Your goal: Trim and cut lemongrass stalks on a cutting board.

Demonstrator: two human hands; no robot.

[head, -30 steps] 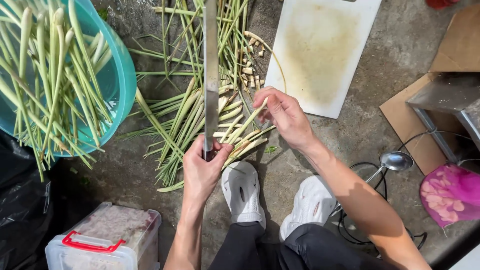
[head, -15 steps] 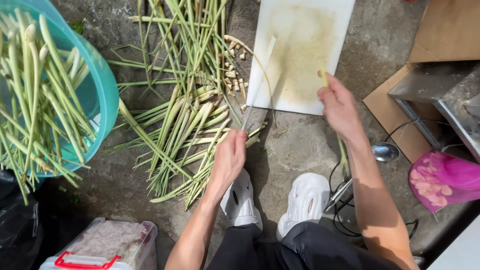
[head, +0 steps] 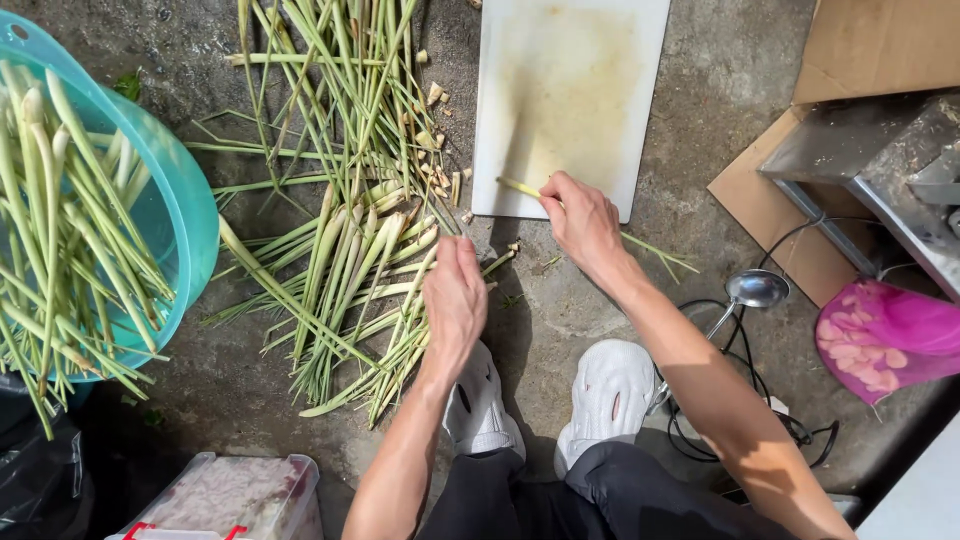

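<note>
Down on the concrete floor (head: 720, 60), near the bottom edge of the white cutting board (head: 570, 100), the right hand (head: 585, 225) has its fingers clenched around one lemongrass stalk (head: 520, 187); the pale cut end of the stalk pokes out to the left over the board's lower edge, and thin green leaves trail out behind the wrist across the floor. Just left of it, the left hand (head: 455, 300) hangs over the near end of the heap of lemongrass (head: 350, 250), fingers curled closed; from this angle I cannot tell what they grip, if anything. Small cut-off bits (head: 440, 150) lie scattered along the board's left edge, between board and heap. Most of the board's stained face is bare. Bare floor shows between the two hands and runs down to a pair of white shoes (head: 610, 395). At the left edge of the floor stands a teal basin (head: 195, 215), filled with more stalks. A clear plastic box with red clips (head: 240, 495) sits by the bottom edge, next to a black bag (head: 40, 470). To the right, well apart from the hands, lie a metal ladle (head: 755, 290), black cable (head: 760, 390), a pink cloth (head: 880, 335), flat cardboard (head: 880, 50) and a metal machine (head: 880, 150)
</note>
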